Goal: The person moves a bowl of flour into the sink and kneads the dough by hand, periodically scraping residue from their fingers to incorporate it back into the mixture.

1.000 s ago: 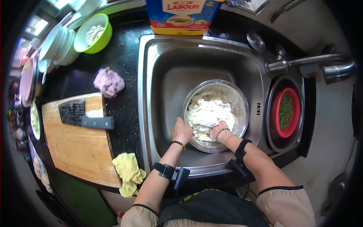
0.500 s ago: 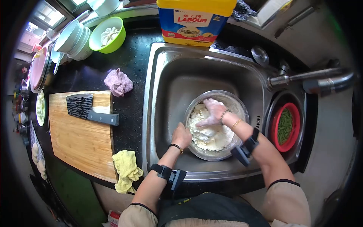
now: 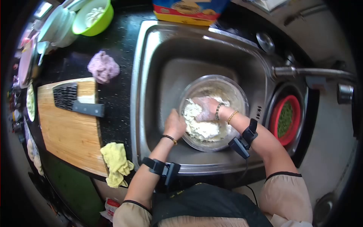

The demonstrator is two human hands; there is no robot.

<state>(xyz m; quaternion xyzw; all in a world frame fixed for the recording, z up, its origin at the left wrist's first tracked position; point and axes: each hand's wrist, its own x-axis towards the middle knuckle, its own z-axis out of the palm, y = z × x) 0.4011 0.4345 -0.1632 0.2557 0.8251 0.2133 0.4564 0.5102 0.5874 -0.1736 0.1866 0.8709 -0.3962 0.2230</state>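
Loose, floury dough point(image 3: 204, 130) is sitting in a round bowl point(image 3: 239, 96), inside the sink point(image 3: 170, 81).
Left hand point(image 3: 175, 123) is holding the bowl's left rim; right hand point(image 3: 208, 108) is reaching into the dough, finger spread hard to tell. Dough is looking soft, crumbly, probably sticky; bowl seeming light and slick, its rim offering best purchase.

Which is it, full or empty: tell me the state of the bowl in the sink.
Partly full: a white, crumbly mixture lies in the bowl, with bare wall showing above it.
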